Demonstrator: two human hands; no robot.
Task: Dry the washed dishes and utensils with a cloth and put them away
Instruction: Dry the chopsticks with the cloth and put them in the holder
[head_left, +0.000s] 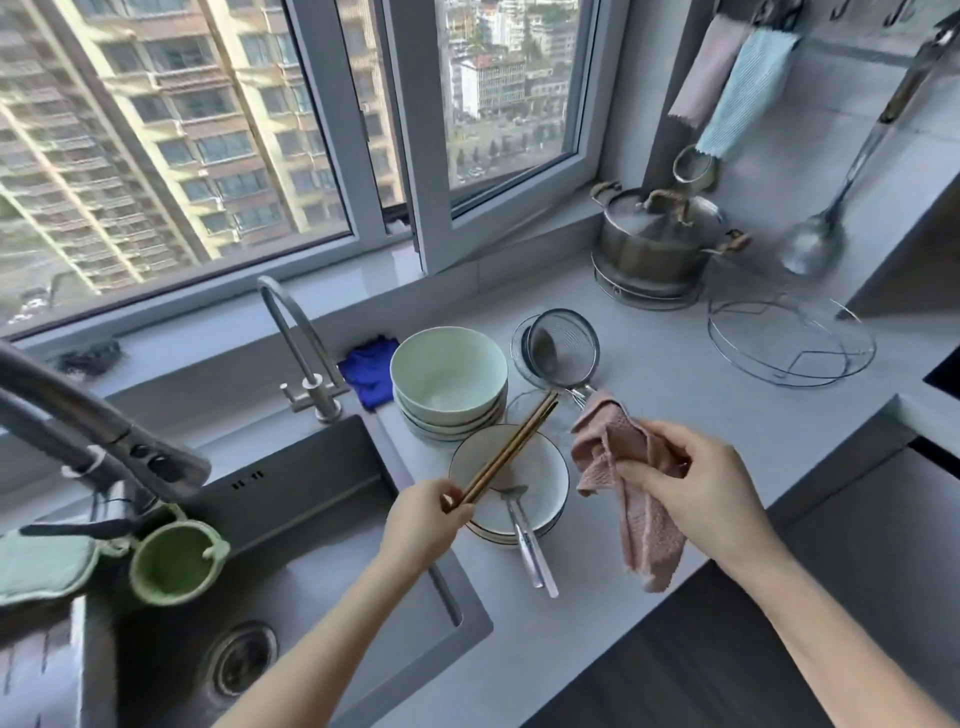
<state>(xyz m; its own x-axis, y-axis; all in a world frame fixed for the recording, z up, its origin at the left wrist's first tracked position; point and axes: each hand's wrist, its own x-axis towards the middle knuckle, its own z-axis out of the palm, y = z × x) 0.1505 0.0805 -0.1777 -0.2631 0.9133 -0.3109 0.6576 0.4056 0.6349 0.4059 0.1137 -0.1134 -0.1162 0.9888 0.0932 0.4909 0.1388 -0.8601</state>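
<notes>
Chopsticks (506, 452) pinched by left hand (426, 519), cloth (652, 530) clutched by right hand (711, 488)
End-gripped, pointing 1 o'clock, they could be dropped

Lower ends of chopsticks (506, 452) hidden in L hand (426, 517), hanging ladle (813, 244) at rt blurred

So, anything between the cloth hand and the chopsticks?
Nothing visible. The right hand holds the pink cloth just right of the chopsticks, which the left hand pinches, with open air between. The spoons lie lower, in the white bowl, below that path.
</notes>
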